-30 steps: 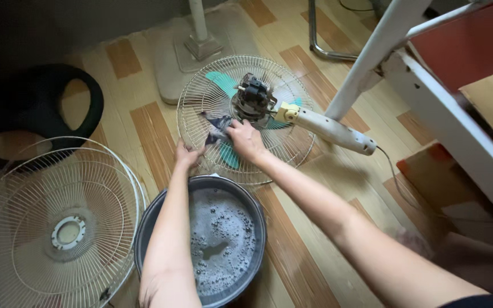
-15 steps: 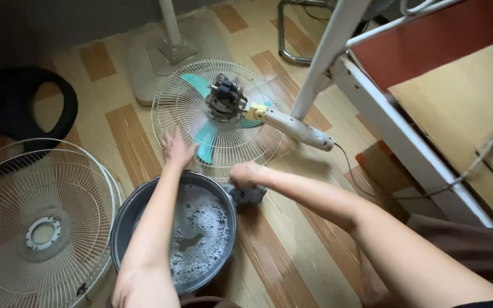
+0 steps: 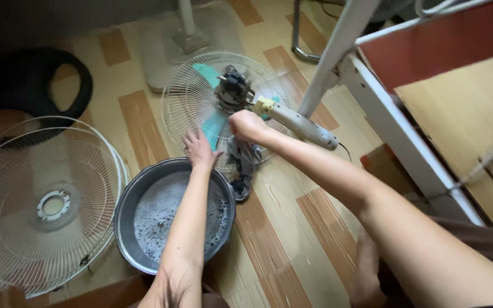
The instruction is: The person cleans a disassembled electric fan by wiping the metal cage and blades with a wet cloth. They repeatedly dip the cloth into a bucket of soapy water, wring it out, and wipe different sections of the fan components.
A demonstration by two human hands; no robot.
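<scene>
My right hand (image 3: 246, 125) fist-closed gripping wet dark rag (image 3: 242, 162) over fan grille (image 3: 184, 105); left hand (image 3: 199, 149) fingers spread flat on grille, just beyond basin (image 3: 125, 197).

Basin (image 3: 122, 219) on floor, loose grille (image 3: 7, 171) to its left, fan head (image 3: 232, 91) behind (cloth (image 3: 241, 165) hanging between).

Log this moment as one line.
right hand: shut on wet dark cloth, lifted | left hand: open on white wire fan guard | grey round basin of soapy water: beside guard

The right hand (image 3: 245, 125) has lifted the wet rag (image 3: 242, 162) from floor to fan grille (image 3: 192, 102).
</scene>
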